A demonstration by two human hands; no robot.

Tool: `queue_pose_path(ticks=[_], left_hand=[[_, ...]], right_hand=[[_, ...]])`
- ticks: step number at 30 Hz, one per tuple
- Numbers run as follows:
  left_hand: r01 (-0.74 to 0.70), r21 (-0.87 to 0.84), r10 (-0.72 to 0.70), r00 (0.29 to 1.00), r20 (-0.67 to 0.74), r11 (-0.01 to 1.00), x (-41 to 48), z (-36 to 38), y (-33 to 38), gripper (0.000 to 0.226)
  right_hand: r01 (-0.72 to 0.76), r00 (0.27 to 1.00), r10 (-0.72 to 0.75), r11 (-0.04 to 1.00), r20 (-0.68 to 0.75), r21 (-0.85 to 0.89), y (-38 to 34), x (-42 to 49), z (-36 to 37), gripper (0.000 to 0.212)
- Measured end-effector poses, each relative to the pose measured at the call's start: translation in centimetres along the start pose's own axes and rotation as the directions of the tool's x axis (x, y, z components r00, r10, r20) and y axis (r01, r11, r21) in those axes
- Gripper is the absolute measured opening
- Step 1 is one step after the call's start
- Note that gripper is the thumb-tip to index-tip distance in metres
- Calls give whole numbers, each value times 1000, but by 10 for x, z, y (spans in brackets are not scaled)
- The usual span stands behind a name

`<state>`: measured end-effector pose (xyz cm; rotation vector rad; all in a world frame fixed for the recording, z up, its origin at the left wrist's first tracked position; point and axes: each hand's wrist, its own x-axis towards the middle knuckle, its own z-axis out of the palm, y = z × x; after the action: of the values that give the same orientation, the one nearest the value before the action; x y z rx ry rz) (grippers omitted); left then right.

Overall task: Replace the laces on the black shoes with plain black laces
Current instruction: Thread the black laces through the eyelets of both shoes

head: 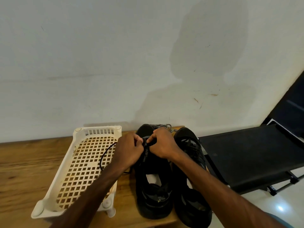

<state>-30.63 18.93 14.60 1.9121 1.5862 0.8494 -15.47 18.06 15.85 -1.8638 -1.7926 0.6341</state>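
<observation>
Two black shoes stand side by side on the wooden table, toes toward the wall: the left shoe and the right shoe. My left hand and my right hand meet over the front of the left shoe, each pinching the plain black lace near the eyelets. A loop of that lace trails left over the basket. A black-and-white patterned lace lies behind the shoes by the wall. The right shoe carries dark laces.
A cream plastic lattice basket sits left of the shoes on the wooden table. A black folding seat stands to the right, beyond the table's edge. A white wall rises right behind.
</observation>
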Motion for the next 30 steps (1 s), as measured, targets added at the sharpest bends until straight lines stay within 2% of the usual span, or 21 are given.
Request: queue_pose_path(ticks=[3,5,6,7,8,9,10,11,12,13,14,15,16,17,20,24,26,27,28,29,30], left_hand=[[17,-142,-30,995,-92,990,4,-10,2,16],[22,-353,-107,969,-225,935,16,-30,2,14],[18,-529,-179,950,-256,848,22,-43,2,14],[15,-725,-262,937,-229,689,26,-56,3,16],[16,-878,-318,935,-157,479,28,-69,3,17],[28,-950,-332,940,-81,310,28,-78,1,18],[64,-957,-315,949,-29,282,28,-82,0,18],[118,-899,-278,961,-5,422,25,-81,-3,17],[140,-730,-206,979,-1,669,22,-76,-6,14],[85,-440,-88,996,15,894,17,-68,-10,8],[-33,-128,41,997,63,991,11,-58,-12,5],[-160,137,146,984,104,978,5,-48,-15,10],[-250,311,224,967,118,917,0,-38,-16,16],[-292,416,279,956,92,861,-3,-31,-14,18],[-298,477,329,944,20,827,-1,-30,-7,15],[-300,219,308,951,-3,929,6,-44,-10,18],[-208,-89,199,975,-104,974,8,-52,-7,20],[-120,-342,76,987,-139,932,11,-58,-4,21],[-39,-631,-48,992,-119,774,13,-64,0,20],[20,-853,-136,989,-60,522,13,-70,5,19],[50,-951,-173,985,-4,304,12,-76,7,19]], right_hand=[[35,999,-34,998,21,-43,3,4,-2,15],[70,997,-69,995,29,-66,3,5,-1,13],[86,996,-83,993,30,-82,3,5,-1,14],[99,995,-96,991,34,-93,3,4,-1,15],[112,993,-108,989,44,-95,3,3,-2,14],[121,992,-116,989,56,-89,3,3,-4,13],[128,990,-122,988,67,-82,3,3,-7,12],[133,989,-128,988,74,-81,1,2,-10,12],[137,989,-132,987,64,-84,-1,1,-15,11],[143,989,-140,985,41,-93,-2,0,-19,11],[151,989,-151,983,12,-108,-2,-1,-23,11],[158,987,-160,981,-13,-116,-2,-2,-26,11],[158,987,-162,981,-20,-112,-1,-3,-28,10],[153,988,-155,984,-10,-96,0,-4,-29,9],[132,991,-129,988,38,-76,3,-7,-24,6],[115,993,-112,990,45,-78,5,-6,-21,4],[106,994,-102,991,50,-80,4,-6,-21,5],[100,994,-96,991,54,-84,4,-6,-21,6],[96,994,-92,991,53,-92,3,-7,-21,9],[96,995,-92,990,48,-107,3,-7,-21,11],[103,994,-99,987,36,-127,1,-8,-21,12]])
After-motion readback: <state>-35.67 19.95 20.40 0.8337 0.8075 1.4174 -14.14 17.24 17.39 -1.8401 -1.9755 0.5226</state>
